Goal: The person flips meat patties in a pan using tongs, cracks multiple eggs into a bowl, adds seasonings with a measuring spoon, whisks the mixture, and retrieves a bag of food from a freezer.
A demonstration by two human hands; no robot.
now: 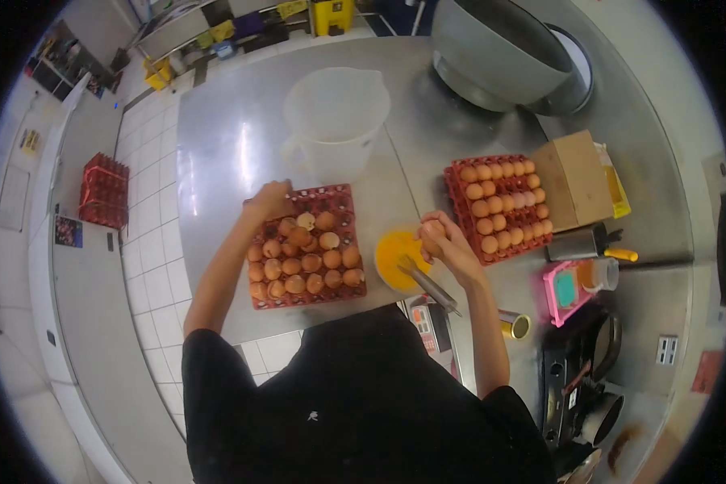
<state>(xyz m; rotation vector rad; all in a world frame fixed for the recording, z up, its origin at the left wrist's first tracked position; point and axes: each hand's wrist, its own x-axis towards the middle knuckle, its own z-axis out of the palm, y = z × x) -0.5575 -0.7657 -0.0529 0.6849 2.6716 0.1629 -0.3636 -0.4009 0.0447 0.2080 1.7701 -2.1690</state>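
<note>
My right hand [451,245] holds a brown egg [434,238] just above the right rim of a bowl of yellow beaten egg [393,254]. A whisk with a metal handle [434,288] leans in the bowl, its handle over the table's front edge. My left hand [276,199] is at the upper left corner of a red egg tray [345,199] filled with cracked brown eggshells [311,262]; its fingers are partly hidden, so whether it grips anything cannot be told. To the right, a stack of red trays [460,209] bears brown eggs [487,206].
A large translucent pitcher [339,121] stands behind the shell tray. A big grey mixing bowl [496,54] is at the back right. Beside the egg stack are a cardboard box [575,181], a metal container [578,243], a pink basket [550,293] and a black stove [556,369].
</note>
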